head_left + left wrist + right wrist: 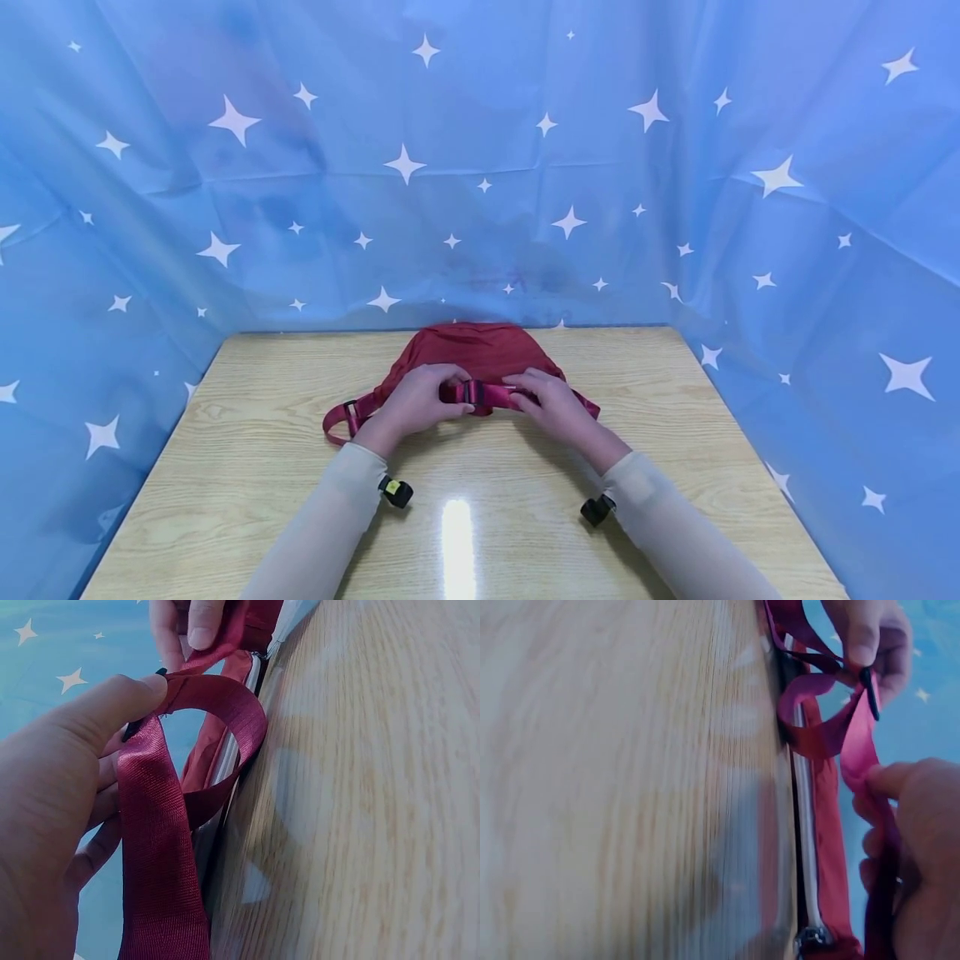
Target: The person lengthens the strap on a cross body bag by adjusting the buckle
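A dark red bag (480,346) lies toward the back of the wooden table, its shiny red strap (498,397) stretched between both hands. My left hand (423,398) pinches the strap at a black slide buckle (473,392), thumb on the buckle's edge. In the left wrist view the strap (161,847) forms a loop below that buckle. My right hand (551,404) pinches the strap a short way to the right of the buckle. The right wrist view shows the strap (860,750) running from the buckle (870,694) to the right thumb and fingers.
At the left, a second black buckle (350,408) and a strap loop (333,423) rest on the table (262,500). A zipper (806,847) runs along the bag's edge. Blue star-patterned cloth (480,208) hangs behind and at both sides.
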{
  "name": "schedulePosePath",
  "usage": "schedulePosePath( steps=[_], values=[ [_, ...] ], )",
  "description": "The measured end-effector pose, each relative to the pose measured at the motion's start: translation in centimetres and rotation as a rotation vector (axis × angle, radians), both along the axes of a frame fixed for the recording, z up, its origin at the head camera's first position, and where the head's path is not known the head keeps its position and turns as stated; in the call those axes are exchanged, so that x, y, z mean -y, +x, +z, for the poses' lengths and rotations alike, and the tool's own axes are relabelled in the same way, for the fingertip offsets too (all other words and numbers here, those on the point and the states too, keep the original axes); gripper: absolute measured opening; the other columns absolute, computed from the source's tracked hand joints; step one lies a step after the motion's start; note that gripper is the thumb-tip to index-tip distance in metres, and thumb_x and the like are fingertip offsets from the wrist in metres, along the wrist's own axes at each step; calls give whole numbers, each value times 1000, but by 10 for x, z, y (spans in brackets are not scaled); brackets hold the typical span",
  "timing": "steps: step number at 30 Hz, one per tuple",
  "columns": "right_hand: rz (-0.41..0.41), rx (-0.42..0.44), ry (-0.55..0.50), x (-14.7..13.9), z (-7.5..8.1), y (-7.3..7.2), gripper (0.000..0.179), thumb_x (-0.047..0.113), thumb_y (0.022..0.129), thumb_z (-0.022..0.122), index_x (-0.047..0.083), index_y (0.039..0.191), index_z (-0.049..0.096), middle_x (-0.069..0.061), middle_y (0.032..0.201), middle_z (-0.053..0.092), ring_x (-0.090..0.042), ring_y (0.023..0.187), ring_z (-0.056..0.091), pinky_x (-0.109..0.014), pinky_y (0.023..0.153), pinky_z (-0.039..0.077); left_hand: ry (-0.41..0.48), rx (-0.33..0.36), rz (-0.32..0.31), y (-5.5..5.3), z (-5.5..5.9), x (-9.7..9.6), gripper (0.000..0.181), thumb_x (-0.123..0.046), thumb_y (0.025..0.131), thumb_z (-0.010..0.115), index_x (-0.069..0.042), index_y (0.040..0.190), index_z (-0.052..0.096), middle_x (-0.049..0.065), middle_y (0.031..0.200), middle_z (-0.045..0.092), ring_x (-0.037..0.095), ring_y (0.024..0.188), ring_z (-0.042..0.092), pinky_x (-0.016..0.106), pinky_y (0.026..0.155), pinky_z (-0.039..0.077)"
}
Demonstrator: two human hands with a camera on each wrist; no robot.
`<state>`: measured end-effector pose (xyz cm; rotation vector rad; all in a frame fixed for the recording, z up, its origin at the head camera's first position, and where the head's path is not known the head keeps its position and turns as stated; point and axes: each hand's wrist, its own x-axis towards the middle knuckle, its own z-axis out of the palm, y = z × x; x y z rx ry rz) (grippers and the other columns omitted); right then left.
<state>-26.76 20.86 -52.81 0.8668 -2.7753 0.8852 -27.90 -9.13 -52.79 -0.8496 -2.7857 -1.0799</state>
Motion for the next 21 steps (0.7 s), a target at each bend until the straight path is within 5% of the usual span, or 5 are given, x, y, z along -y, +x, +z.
schedulePosePath(
  steps=[9, 21],
  values=[
    [62, 112, -67, 20, 7, 2, 48, 34, 105, 80, 16, 148, 68, -1, 141, 70, -19, 125, 69, -46, 106, 57, 1, 25, -20, 0, -1, -2, 44, -47, 95, 89, -26, 131, 75, -13, 112, 73, 8, 104, 67, 37, 95, 57],
    [122, 76, -84, 30, 11, 1, 43, 35, 101, 85, 27, 141, 72, 10, 121, 66, -13, 105, 64, -41, 89, 57, 18, 80, -62, 1, -1, -3, 48, -38, 96, 90, -24, 138, 72, -11, 119, 74, 8, 113, 68, 37, 105, 55]
  ],
)
